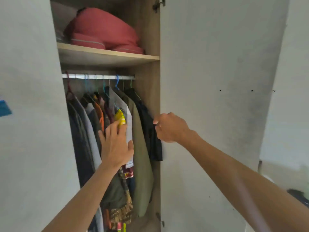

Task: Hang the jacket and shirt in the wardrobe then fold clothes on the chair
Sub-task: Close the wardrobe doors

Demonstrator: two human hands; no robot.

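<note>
Hanging is nearly done, I judge: my left hand (117, 144) is pressing flat-fingered on the white-grey shirt (128, 124) beside the olive-green jacket (142, 164), while my right hand (170, 128) is pinching the black hanging garment's (150, 139) edge. Next, I should be letting go and turning chairward.

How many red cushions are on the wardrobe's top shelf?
3 visible: one big red cushion on top, and two flat red cushions, one front left and one front right. More may be hidden behind them.
</note>
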